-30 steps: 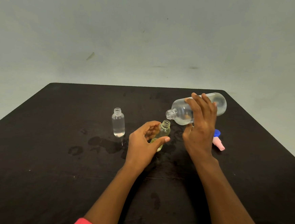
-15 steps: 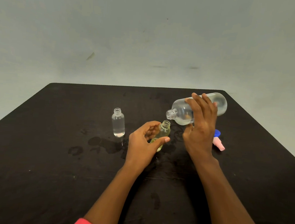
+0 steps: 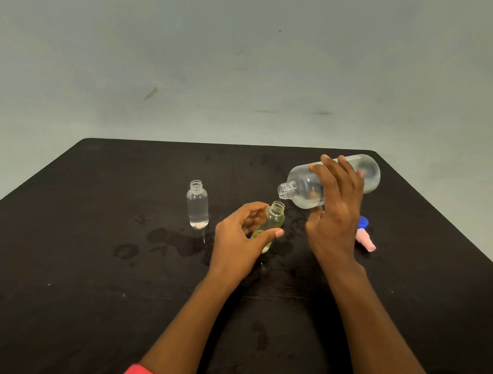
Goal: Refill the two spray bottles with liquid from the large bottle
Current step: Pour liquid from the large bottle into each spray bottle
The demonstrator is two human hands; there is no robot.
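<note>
My right hand (image 3: 335,211) grips the large clear bottle (image 3: 304,188), tipped nearly flat with its open neck pointing left and down. Liquid drips from that neck just above the mouth of a small yellowish spray bottle (image 3: 274,218), which my left hand (image 3: 241,239) holds tilted between thumb and fingers. A second small clear bottle (image 3: 197,209) stands upright and uncapped to the left, partly filled, touched by neither hand.
The black table (image 3: 86,262) has wet patches (image 3: 173,240) in front of the clear small bottle. A blue cap (image 3: 363,222) and a pink spray head (image 3: 366,243) lie just right of my right hand. A pale wall stands behind the table.
The large bottle's neck has dipped slightly lower toward the small yellowish bottle. Both hands keep their holds and places.
</note>
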